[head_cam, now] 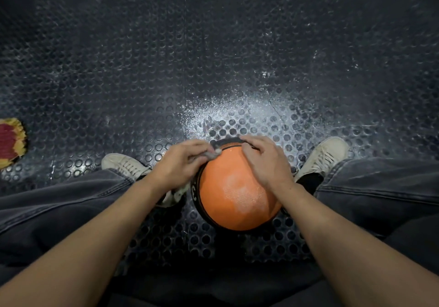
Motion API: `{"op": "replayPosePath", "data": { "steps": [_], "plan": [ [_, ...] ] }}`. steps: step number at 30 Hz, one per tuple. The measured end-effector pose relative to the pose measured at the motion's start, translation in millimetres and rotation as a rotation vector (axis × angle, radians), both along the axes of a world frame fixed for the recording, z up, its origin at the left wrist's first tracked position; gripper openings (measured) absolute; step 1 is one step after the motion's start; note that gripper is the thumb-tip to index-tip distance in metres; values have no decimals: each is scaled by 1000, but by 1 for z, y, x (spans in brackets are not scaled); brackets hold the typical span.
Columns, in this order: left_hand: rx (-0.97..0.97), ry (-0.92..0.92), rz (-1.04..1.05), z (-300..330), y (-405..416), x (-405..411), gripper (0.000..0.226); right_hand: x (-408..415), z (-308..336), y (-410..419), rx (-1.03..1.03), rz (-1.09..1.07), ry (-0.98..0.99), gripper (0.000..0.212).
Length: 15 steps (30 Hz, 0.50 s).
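An orange basketball (235, 195) with black seams and a whitish dusty patch stands on the dark studded floor between my two feet. My left hand (183, 162) grips a small grey-white cloth (211, 155) and presses it against the ball's upper left side; more of the cloth hangs below my wrist. My right hand (266, 162) lies over the top right of the ball, fingers spread and curved round its far edge, steadying it.
Black rubber floor mat (166, 69) with round studs, dusted white ahead of the ball. My white sneakers sit at left (123, 163) and right (325, 154), legs in dark jeans. A red-and-yellow fringed object (10, 143) lies at the left edge.
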State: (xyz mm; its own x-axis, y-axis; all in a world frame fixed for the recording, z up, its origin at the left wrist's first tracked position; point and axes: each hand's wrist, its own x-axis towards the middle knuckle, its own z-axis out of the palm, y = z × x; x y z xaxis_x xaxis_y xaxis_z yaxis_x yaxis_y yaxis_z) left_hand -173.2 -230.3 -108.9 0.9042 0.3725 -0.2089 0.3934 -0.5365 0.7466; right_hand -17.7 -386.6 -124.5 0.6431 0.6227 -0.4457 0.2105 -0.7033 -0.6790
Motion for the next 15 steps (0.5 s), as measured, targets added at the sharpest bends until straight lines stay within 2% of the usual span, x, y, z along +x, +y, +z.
{"op": "replayPosePath", "data": {
  "steps": [4,7,9,11,13,15],
  "plan": [
    [44,178,-41,0,6,75,20,-2,2,0,4,-46,-40,40],
    [14,75,-149,-1,10,56,18,-4,3,1,-37,-90,-67,39],
    [-49,6,-84,2,3,8,21,5,-1,3,-49,-95,-35,39],
    [-3,-66,50,1,-5,-24,29,14,-4,8,-36,-84,-5,38],
    [65,-117,98,-2,-14,-11,27,10,-2,12,-64,-54,-131,37],
    [130,-146,19,1,-18,26,23,-7,4,15,-95,-4,-300,36]
  ]
}}
